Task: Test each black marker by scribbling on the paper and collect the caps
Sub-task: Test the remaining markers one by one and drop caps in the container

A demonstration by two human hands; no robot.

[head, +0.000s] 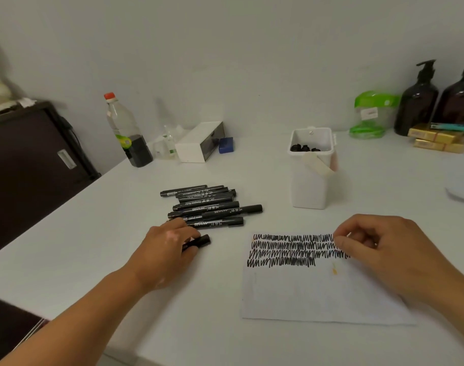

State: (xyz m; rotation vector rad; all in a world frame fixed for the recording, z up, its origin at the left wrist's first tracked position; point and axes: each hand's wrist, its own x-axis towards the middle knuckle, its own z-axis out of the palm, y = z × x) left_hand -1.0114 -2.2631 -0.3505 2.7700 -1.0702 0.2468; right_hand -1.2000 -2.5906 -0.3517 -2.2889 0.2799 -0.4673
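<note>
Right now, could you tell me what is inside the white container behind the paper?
Several black caps lie inside the white container; its walls hide anything deeper down.

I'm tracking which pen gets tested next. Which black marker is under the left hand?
The lone marker lying apart from the pile, nearest the paper. The left hand has its fingers on it; the rest lie stacked behind.

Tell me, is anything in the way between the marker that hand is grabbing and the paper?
Nothing visible is. The left hand is closing on a marker lying on the table. Between it and the paper there is only bare tabletop. The marker pile sits farther back, out of that path.
</note>
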